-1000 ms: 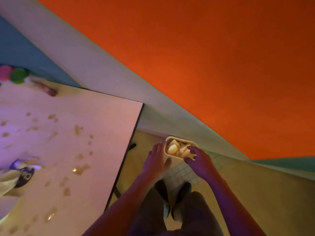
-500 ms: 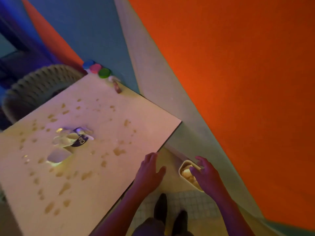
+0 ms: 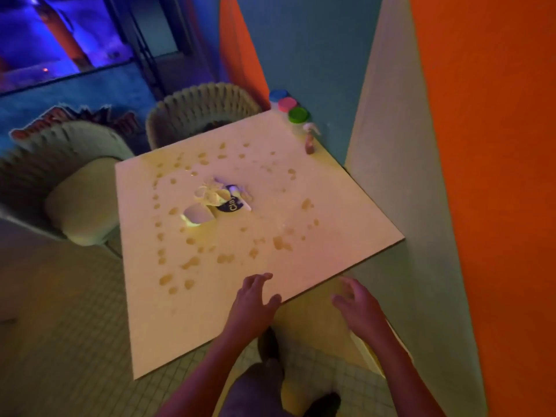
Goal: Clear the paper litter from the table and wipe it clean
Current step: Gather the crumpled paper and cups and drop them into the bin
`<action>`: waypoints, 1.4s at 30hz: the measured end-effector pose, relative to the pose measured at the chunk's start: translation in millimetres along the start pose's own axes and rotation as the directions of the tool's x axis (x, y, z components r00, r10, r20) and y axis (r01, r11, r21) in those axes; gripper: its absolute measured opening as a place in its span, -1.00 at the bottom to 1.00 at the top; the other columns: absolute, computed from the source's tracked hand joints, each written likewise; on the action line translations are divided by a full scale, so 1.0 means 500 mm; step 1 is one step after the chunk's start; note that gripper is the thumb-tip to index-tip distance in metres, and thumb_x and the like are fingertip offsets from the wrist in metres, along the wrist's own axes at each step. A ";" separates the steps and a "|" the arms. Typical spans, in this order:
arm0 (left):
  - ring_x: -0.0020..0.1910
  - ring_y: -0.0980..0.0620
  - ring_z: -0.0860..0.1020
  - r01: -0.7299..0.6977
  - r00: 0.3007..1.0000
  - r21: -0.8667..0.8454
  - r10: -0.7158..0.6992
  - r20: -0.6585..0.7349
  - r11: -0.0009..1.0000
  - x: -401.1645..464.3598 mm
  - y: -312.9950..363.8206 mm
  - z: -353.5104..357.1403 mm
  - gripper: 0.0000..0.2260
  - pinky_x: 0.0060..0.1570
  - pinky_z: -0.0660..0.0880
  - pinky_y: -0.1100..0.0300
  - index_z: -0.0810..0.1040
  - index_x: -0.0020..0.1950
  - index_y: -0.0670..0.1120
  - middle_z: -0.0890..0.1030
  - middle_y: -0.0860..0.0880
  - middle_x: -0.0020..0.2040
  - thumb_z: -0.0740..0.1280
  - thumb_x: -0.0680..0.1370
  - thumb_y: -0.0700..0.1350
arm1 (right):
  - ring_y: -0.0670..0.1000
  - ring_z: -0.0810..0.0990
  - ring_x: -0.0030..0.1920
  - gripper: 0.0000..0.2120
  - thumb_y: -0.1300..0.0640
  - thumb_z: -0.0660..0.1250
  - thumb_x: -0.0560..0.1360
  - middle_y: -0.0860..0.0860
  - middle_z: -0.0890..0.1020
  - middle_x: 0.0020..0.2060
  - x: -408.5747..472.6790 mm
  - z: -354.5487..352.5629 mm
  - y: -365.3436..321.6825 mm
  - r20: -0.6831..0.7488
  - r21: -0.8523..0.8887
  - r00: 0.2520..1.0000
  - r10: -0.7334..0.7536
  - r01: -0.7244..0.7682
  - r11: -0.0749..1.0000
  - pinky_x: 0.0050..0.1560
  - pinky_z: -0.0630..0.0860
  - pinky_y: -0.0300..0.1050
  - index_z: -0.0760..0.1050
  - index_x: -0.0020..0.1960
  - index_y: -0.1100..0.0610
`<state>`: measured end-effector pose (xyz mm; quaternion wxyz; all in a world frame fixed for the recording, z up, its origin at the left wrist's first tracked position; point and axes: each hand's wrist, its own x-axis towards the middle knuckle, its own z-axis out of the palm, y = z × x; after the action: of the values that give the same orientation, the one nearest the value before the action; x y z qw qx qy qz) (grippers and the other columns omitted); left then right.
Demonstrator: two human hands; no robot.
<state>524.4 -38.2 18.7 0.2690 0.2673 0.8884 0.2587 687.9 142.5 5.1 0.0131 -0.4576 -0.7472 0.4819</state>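
Dim room, orange wall (image 3: 487, 145) at right, tiled floor, two wicker chairs (image 3: 204, 112) beyond a square table (image 3: 331, 236). Tabletop is dotted w/ brownish spots (image 3: 281, 242). Paper litter (image 3: 218, 200) sits in a small heap near the table's middle, a dark scrap w/ white lettering among pale crumpled bits. Three jars w/ blue, pink and green lids (image 3: 287, 105) stand at the far corner by the wall, a small bottle (image 3: 310, 139) just beside them. Your left hand (image 3: 254, 302) hovers over the near edge, fingers spread, holding nothing. Your right hand (image 3: 359, 308) hangs off the table's near corner, fingers loose, likewise free of any load.
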 end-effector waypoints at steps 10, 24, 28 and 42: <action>0.36 -0.10 0.46 0.172 0.969 -0.074 -0.183 -0.169 0.982 0.182 -0.110 -0.153 -0.53 0.34 0.41 0.03 0.40 0.47 0.00 0.37 -0.09 0.44 0.38 0.57 0.00 | 0.04 0.57 0.13 -0.58 -0.05 0.37 0.54 0.01 0.54 0.22 0.190 0.100 -0.207 0.160 -0.094 0.980 -0.119 0.135 0.986 0.17 0.52 -0.03 0.42 0.37 -0.05; 0.31 -0.23 0.46 0.270 0.931 -0.079 -0.281 -0.234 0.960 0.482 -0.248 -0.349 -0.52 0.25 0.47 -0.08 0.38 0.47 0.02 0.36 -0.12 0.43 0.33 0.55 -0.01 | 0.11 0.53 0.23 -0.54 0.00 0.36 0.51 0.11 0.52 0.25 0.456 0.322 -0.535 0.295 -0.275 0.932 -0.209 0.292 0.916 0.21 0.47 -0.04 0.42 0.39 0.03; 0.36 -0.21 0.42 0.308 0.931 -0.032 -0.309 -0.194 0.951 0.511 -0.278 -0.363 -0.48 0.21 0.47 -0.08 0.31 0.51 0.01 0.32 -0.09 0.46 0.32 0.55 -0.02 | 0.13 0.55 0.19 -0.60 0.04 0.37 0.52 0.10 0.53 0.23 0.524 0.375 -0.581 0.316 -0.306 0.921 -0.226 0.325 0.895 0.16 0.52 0.02 0.45 0.33 0.08; 0.32 -0.15 0.39 0.483 0.851 -0.013 -0.473 -0.229 0.875 0.542 -0.310 -0.302 -0.49 0.08 0.48 -0.06 0.19 0.54 0.06 0.37 -0.04 0.40 0.26 0.61 -0.06 | 0.16 0.54 0.22 -0.54 -0.07 0.25 0.54 0.09 0.54 0.26 0.713 0.489 -0.617 0.307 -0.495 0.944 -0.119 0.265 0.827 0.08 0.47 -0.02 0.41 0.38 0.07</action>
<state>186.4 -31.6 -57.8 0.2163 0.0130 0.9571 0.1921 161.2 181.7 -49.9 -0.1639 -0.2969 -0.8883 0.3097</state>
